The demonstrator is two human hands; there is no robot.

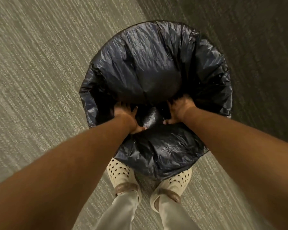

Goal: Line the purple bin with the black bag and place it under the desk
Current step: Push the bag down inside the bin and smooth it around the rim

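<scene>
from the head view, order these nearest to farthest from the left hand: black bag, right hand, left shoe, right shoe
1. black bag, gripped by the left hand.
2. right hand, just across the near rim, also on the bag.
3. left shoe, below on the carpet.
4. right shoe, below, on the far side.

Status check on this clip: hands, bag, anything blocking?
Left hand and right hand both grip the black bag. Bag spread wide, bin hidden beneath. Carpet around it, no desk in view.

Likely an office: ribbed grey low-pile carpet (40, 72) covers the whole floor.
</scene>
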